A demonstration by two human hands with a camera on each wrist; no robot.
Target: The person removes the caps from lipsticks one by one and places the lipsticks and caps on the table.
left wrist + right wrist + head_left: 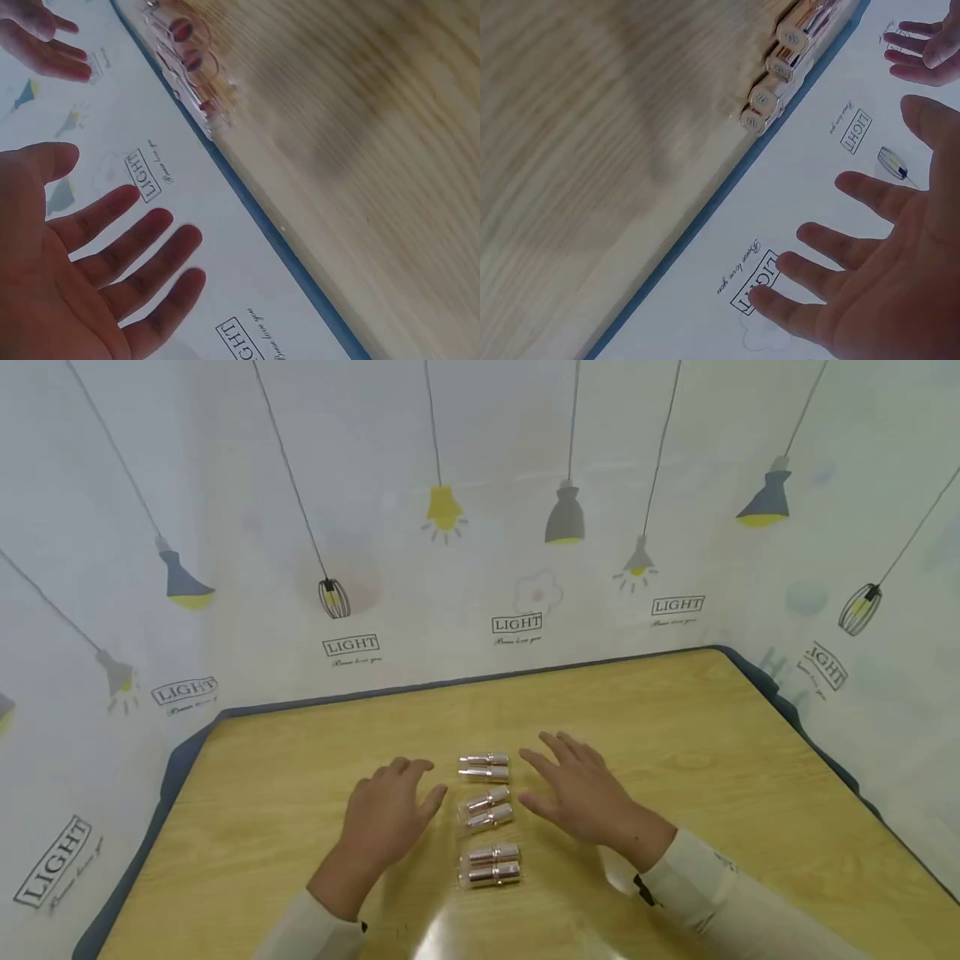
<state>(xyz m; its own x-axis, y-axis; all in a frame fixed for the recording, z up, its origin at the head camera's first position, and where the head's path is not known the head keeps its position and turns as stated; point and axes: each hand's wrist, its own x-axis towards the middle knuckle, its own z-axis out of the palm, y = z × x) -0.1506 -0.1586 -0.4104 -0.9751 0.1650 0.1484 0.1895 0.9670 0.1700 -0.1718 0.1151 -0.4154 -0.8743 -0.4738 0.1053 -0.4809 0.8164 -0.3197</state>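
Several shiny lipstick tubes [490,817] lie on the table in three pairs, one pair behind another. The middle pair is slanted. Clear ends with reddish centres [181,30] face the left hand, while round ends with small labels [763,99] face the right. My left hand [386,814] is held to the left of the tubes, fingers spread and nothing in it. On their other side my right hand [581,789] has its fingers apart, also holding nothing, its fingertips near the far and middle pairs. Both wrist views show the palms bare.
A wood-grain table [300,760] with a dark blue edge [480,678] lies under the hands. Behind and beside it hang white sheets [420,593] printed with lamps and the word LIGHT. Light sleeves cover both forearms.
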